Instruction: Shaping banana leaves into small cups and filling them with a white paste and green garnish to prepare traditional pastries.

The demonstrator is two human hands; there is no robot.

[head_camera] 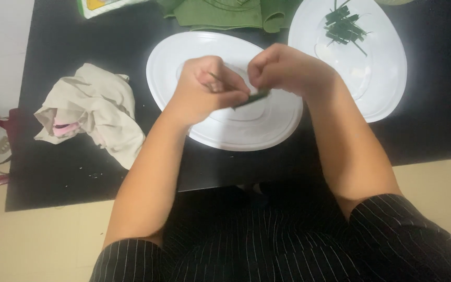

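Both hands pinch one green leaf strip over a white plate.

The left hand [204, 89] and right hand [283, 70] are closed in near-fists, fingertips nipping the leaf strip [251, 98] between them, directly above the empty plate [194, 57]. The strip looks thin, light and limp, likely to tear; it is best held close to its ends. A thin sliver in the left hand may be a stem, though blur prevents confirmation. Beyond the right hand a second plate [387, 62] holds cut green pieces [344, 27]. A crumpled cloth [92, 107] lies left of the left hand.

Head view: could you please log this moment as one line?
left hand: holds green strip | right hand: pinches it | under: white plate | far plate: cut pieces
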